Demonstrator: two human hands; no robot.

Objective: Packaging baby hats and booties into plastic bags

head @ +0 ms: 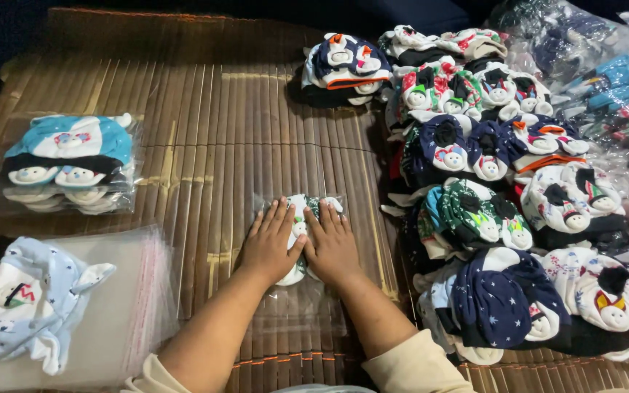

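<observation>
Flattening step: I see left hand (269,244) and right hand (331,244), fingers spread, pressing bagged hats (301,211); sealing calls for steady pressure.

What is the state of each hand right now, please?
Left hand: open, palm flat, pressing on the clear bag of caps.
Right hand: open, palm flat on the same bag.
</observation>
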